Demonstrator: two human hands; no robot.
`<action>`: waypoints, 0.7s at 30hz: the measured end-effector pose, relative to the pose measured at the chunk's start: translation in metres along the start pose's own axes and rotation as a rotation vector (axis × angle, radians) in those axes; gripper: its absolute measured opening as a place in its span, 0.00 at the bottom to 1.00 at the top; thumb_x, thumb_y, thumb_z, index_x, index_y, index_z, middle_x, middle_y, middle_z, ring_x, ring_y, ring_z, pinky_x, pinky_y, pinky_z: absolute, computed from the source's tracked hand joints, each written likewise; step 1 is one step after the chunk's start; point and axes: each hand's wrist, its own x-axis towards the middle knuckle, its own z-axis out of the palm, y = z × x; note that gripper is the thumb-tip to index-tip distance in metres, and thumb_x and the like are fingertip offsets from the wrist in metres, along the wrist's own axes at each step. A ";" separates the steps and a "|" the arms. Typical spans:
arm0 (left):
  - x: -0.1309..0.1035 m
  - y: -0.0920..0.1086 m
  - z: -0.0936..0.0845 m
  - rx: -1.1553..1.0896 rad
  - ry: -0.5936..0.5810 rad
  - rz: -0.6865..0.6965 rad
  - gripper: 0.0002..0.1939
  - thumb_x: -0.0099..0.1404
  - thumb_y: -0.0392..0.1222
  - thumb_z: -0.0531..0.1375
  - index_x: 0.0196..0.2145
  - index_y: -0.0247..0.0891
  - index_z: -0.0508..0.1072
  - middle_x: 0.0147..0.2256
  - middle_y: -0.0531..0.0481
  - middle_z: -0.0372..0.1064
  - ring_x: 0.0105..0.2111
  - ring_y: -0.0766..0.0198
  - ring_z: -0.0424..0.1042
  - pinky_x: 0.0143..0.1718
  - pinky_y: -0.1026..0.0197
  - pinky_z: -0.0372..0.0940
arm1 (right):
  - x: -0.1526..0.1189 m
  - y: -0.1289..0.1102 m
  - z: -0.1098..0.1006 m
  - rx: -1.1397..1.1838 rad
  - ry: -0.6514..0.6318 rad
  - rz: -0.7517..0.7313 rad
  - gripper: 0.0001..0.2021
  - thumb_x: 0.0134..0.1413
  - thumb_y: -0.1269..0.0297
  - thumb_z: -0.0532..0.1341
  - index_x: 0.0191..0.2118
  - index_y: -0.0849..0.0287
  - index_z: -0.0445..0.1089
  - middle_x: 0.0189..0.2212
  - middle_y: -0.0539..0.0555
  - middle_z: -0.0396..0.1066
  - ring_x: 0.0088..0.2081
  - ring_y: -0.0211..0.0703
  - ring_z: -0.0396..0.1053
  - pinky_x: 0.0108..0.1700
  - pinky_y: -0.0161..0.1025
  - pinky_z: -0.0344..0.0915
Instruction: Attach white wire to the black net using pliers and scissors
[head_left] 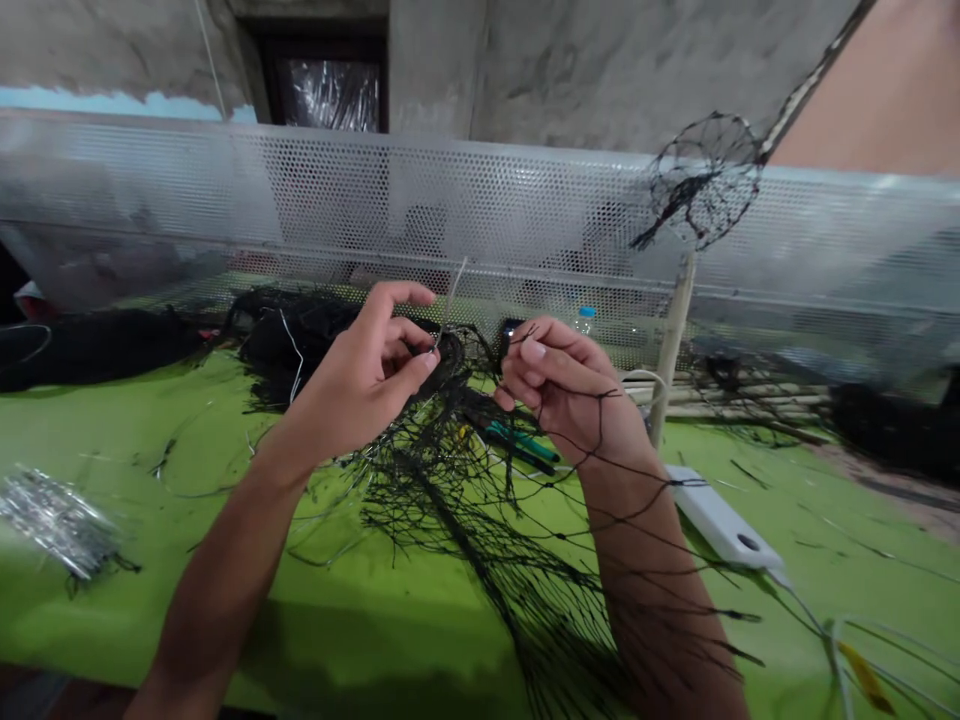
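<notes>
Black knotted netting spreads over the green table between my forearms, and some of its strands lie across my right wrist and forearm. My right hand pinches an end of the black netting between thumb and fingertips. To the left, my left hand is raised above the table with thumb and fingers curled together at something thin; a pale thin wire rises just beyond its fingertips. What the left fingertips hold is too small to make out. The two hands are apart.
Green-handled tool lies beyond the netting. A white power strip with cables is at right. A wooden stick stands upright below a round net hoop. Clear strips lie left; perforated mesh spans the back.
</notes>
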 end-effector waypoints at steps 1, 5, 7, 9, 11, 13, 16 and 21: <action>0.000 -0.002 0.000 -0.009 0.005 0.012 0.22 0.73 0.39 0.61 0.61 0.44 0.62 0.41 0.52 0.72 0.29 0.70 0.71 0.32 0.65 0.69 | 0.001 0.001 0.000 0.013 0.010 -0.003 0.11 0.53 0.61 0.74 0.32 0.55 0.71 0.23 0.42 0.57 0.22 0.32 0.55 0.29 0.36 0.69; 0.002 -0.001 -0.003 0.063 -0.103 0.059 0.10 0.75 0.36 0.57 0.50 0.41 0.74 0.42 0.51 0.72 0.31 0.71 0.71 0.32 0.65 0.66 | 0.003 0.005 0.002 0.057 0.026 0.017 0.12 0.54 0.61 0.74 0.31 0.55 0.70 0.22 0.41 0.57 0.22 0.32 0.55 0.30 0.35 0.69; 0.003 0.000 -0.003 0.139 -0.144 0.076 0.15 0.75 0.35 0.55 0.52 0.42 0.78 0.44 0.50 0.72 0.30 0.72 0.69 0.32 0.65 0.64 | 0.003 0.007 0.004 0.041 -0.004 0.033 0.14 0.56 0.58 0.74 0.29 0.56 0.69 0.21 0.41 0.56 0.22 0.32 0.54 0.33 0.36 0.71; 0.004 0.000 -0.002 0.226 -0.140 0.102 0.18 0.75 0.35 0.53 0.54 0.43 0.80 0.44 0.49 0.70 0.30 0.71 0.66 0.31 0.65 0.61 | 0.003 0.009 0.006 0.013 -0.042 0.040 0.17 0.57 0.55 0.73 0.27 0.56 0.68 0.21 0.41 0.55 0.23 0.32 0.53 0.36 0.38 0.74; 0.006 0.000 0.001 0.297 -0.151 0.110 0.18 0.75 0.35 0.54 0.51 0.42 0.83 0.43 0.49 0.69 0.29 0.70 0.65 0.29 0.64 0.59 | 0.001 0.010 0.008 -0.025 -0.071 0.030 0.18 0.58 0.54 0.73 0.27 0.56 0.67 0.21 0.41 0.56 0.23 0.32 0.53 0.37 0.38 0.74; 0.007 -0.001 0.004 0.323 -0.184 0.107 0.16 0.72 0.36 0.57 0.49 0.41 0.83 0.42 0.50 0.69 0.29 0.70 0.65 0.29 0.64 0.59 | 0.000 0.010 0.011 -0.068 -0.079 0.006 0.18 0.58 0.53 0.73 0.27 0.55 0.67 0.20 0.42 0.57 0.23 0.33 0.55 0.34 0.37 0.73; 0.008 -0.001 0.008 0.331 -0.225 0.129 0.11 0.69 0.39 0.62 0.47 0.39 0.83 0.38 0.51 0.68 0.29 0.69 0.65 0.31 0.63 0.60 | -0.002 0.006 0.012 -0.124 -0.060 -0.035 0.18 0.57 0.51 0.73 0.27 0.55 0.69 0.20 0.42 0.59 0.23 0.33 0.58 0.33 0.35 0.71; 0.008 -0.004 0.012 0.348 -0.155 0.124 0.08 0.71 0.45 0.65 0.42 0.41 0.84 0.38 0.51 0.71 0.28 0.70 0.65 0.30 0.63 0.59 | -0.001 0.001 0.004 -0.179 -0.032 -0.017 0.16 0.57 0.54 0.72 0.27 0.55 0.69 0.20 0.43 0.59 0.24 0.34 0.59 0.35 0.36 0.74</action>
